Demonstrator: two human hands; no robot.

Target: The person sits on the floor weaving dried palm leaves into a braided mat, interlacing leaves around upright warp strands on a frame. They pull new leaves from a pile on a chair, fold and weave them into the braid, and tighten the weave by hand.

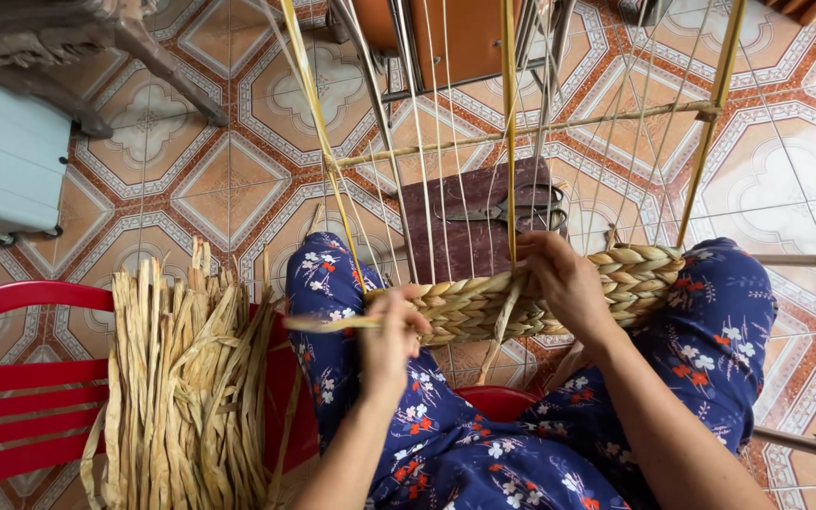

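Observation:
A frame of thin bamboo rods (509, 132) and upright strings stands over my lap, with a band of braided straw weaving (630, 274) across its lower part. My left hand (391, 340) is closed on a flat straw strand (323, 323) that sticks out to the left. My right hand (564, 279) presses on the braided band near the middle rod, fingers gripping the weave. My knees in blue flowered cloth (710, 340) sit under the work.
A bundle of dried straw strips (186, 378) lies on a red slatted chair (21, 378) at my left. Scissors (512, 210) rest on a dark wooden stool (465, 236) beyond the frame. A white box (7, 161) and furniture legs stand on the patterned tile floor (219, 179).

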